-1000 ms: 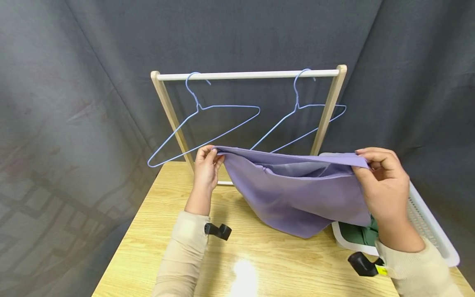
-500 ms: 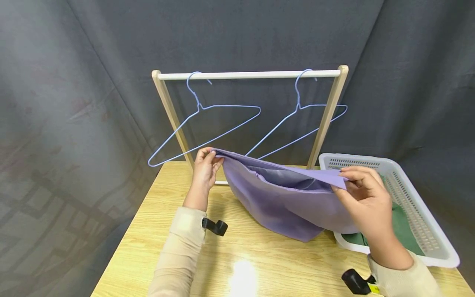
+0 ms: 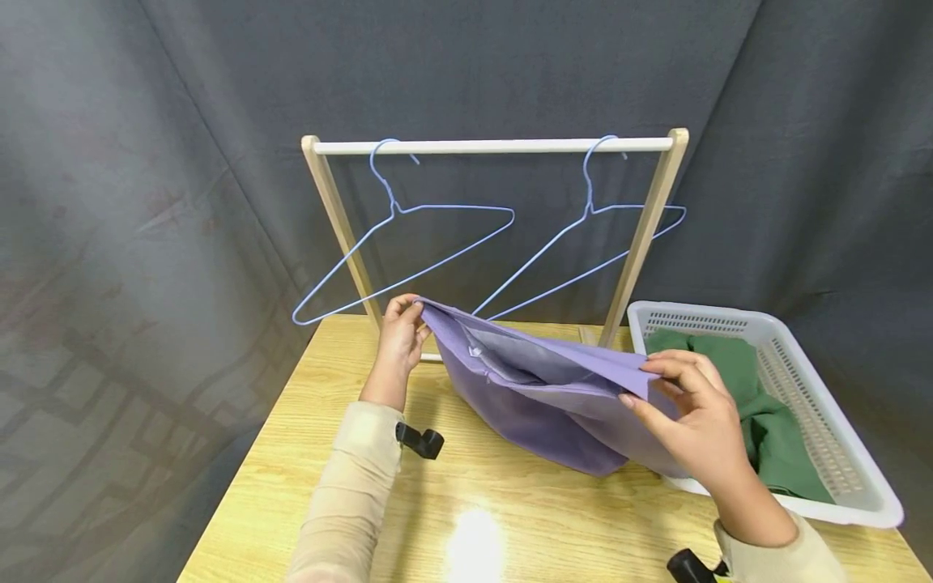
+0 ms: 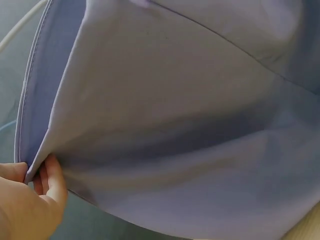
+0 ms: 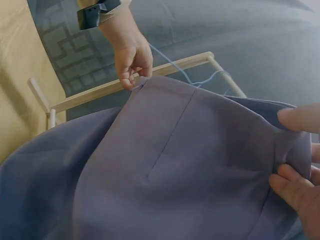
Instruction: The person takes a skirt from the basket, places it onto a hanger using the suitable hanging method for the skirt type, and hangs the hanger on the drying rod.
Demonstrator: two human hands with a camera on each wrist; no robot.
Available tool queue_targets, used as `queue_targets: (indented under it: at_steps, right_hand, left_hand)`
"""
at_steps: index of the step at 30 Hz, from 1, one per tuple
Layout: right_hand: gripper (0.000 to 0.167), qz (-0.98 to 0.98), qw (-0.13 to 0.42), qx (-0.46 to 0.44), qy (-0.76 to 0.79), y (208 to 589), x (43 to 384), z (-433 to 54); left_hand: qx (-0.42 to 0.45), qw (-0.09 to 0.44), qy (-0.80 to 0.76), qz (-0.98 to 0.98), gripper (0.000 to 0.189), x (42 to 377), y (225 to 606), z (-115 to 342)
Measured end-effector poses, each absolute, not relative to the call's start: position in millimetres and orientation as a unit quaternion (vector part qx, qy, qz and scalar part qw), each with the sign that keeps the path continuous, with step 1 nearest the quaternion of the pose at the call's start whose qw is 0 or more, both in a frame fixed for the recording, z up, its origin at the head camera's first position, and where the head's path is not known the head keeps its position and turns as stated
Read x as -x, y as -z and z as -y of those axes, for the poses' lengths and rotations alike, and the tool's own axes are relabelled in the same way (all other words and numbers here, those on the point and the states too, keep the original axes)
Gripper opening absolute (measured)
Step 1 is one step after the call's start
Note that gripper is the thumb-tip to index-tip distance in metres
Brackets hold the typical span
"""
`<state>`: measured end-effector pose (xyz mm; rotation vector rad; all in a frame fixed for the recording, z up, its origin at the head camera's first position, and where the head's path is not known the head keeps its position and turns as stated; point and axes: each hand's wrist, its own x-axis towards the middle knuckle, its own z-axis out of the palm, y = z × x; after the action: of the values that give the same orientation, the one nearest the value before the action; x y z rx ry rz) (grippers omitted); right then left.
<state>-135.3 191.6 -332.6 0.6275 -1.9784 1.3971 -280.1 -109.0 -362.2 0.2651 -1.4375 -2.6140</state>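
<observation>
A purple skirt (image 3: pixel 539 421) hangs between my two hands over the table, its waist opening upward and the grey lining showing. My left hand (image 3: pixel 398 340) pinches one end of the waistband between thumb and fingers. At the other end, my right hand (image 3: pixel 696 413) grips the waistband, lower and nearer to me. A seam runs down the cloth in the left wrist view, where the left hand (image 4: pixel 37 200) holds the edge. From the right wrist, a stitched dart shows on the skirt (image 5: pixel 165 165). The lower part of the skirt droops close to the tabletop.
Behind the skirt stands a rack with a white rail (image 3: pixel 496 146) and wooden posts. Two blue wire hangers, one left (image 3: pixel 437 265) and one right (image 3: pixel 554 239), hang from it. A white basket (image 3: pixel 849 437) with green cloth (image 3: pixel 787 453) stands right on the wooden table (image 3: pixel 291 453).
My right hand has come left and toward me, lowering its end of the waistband. The opening gapes wider, and more of the basket and green cloth shows. The left hand has barely moved.
</observation>
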Motion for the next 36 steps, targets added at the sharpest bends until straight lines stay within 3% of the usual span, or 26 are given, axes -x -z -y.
queue_targets:
  at_steps: [9, 14, 23, 28, 33, 36]
  right_hand:
    - [0.054, 0.783, 0.292, -0.254, -0.487, 347.8, 131.8, -190.1]
    - [0.042, 0.81, 0.296, -0.231, -0.45, 352.0, 130.2, -189.4]
    - [0.033, 0.806, 0.352, -0.25, -0.406, 363.0, 129.7, -183.0]
    - [0.006, 0.817, 0.343, -0.263, -0.382, 373.2, 124.4, -178.3]
    - [0.029, 0.828, 0.326, -0.291, -0.351, 384.7, 120.1, -171.8]
    - [0.008, 0.827, 0.291, -0.313, -0.364, 392.6, 116.9, -166.9]
  left_hand:
    - [-0.113, 0.085, 0.79, 0.597, 0.008, 285.8, 374.1, 119.1]
    - [-0.112, 0.076, 0.773, 0.619, 0.011, 284.1, 377.2, 123.1]
    - [-0.099, 0.052, 0.728, 0.676, 0.023, 283.1, 379.2, 125.1]
    - [-0.094, 0.041, 0.735, 0.67, 0.021, 284.3, 383.5, 130.2]
    - [-0.105, 0.034, 0.751, 0.651, 0.02, 285.1, 389.4, 135.2]
    - [-0.11, 0.032, 0.766, 0.633, 0.018, 286.1, 392.6, 137.6]
